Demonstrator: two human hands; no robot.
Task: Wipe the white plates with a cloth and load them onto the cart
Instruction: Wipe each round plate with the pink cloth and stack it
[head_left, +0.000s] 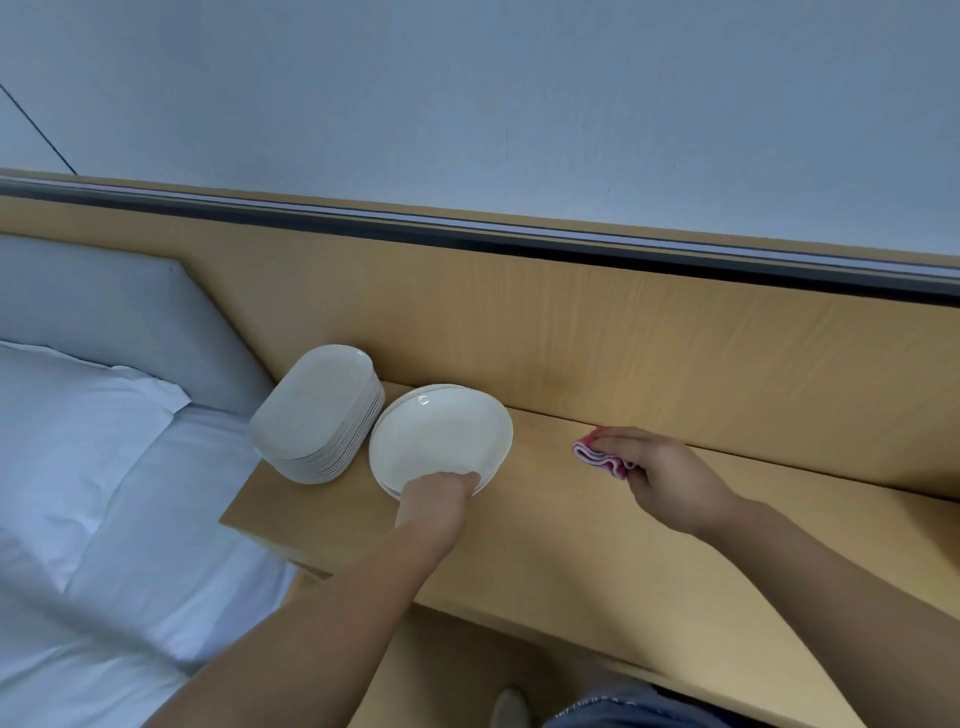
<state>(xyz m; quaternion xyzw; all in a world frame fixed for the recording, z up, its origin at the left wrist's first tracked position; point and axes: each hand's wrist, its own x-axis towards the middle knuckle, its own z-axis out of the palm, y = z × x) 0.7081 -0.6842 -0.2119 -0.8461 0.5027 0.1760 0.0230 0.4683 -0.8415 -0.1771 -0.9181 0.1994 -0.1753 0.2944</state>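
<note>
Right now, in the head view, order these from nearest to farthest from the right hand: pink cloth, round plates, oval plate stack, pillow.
1. pink cloth: held in the right hand itself.
2. round plates: to its left, gripped by the left hand.
3. oval plate stack: farther left, at the end of the shelf.
4. pillow: far left, on the bed.

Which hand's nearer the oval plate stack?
Left. The left hand grips the near rim of the round plate, beside the oval plate stack; the right hand pinches the pink cloth, farther right.
</note>
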